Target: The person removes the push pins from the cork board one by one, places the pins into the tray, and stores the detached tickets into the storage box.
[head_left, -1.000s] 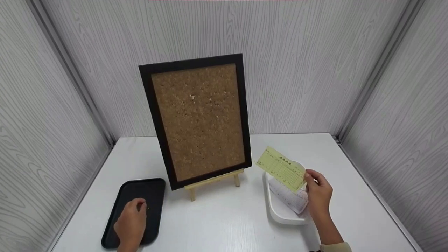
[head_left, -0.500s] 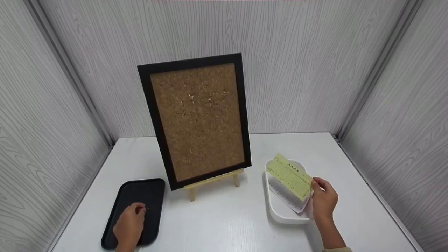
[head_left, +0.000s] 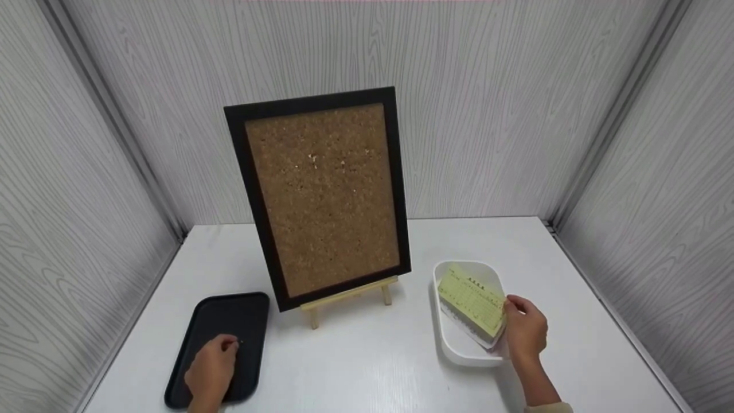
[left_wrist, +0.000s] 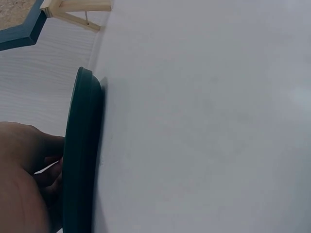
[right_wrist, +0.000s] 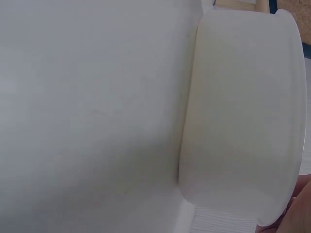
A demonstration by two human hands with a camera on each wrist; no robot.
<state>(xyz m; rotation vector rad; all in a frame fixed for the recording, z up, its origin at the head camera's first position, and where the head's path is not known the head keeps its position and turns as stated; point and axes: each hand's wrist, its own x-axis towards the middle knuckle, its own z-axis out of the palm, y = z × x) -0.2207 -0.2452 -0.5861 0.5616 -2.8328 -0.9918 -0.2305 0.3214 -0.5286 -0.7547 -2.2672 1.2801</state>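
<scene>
My right hand pinches the right end of a yellow-green printed paper slip, which lies over a white slip in a white plastic tub. In the right wrist view the tub wall hides most of the hand. My left hand is low over a black tray, thumb and forefinger curled together. A tiny gold-coloured speck lies on the tray beside those fingertips. Whether anything is between them cannot be seen. The tray's rim hides the fingertips in the left wrist view.
A black-framed corkboard with small pale nicks leans on a wooden easel, between tray and tub. All of this stands on a white table. Grey wood-grain panels enclose the back and both sides.
My right hand has lowered the yellow-green slip into the tub, over the white slip, first drifting right and then slightly back left. My left hand has sunk a little over the tray.
</scene>
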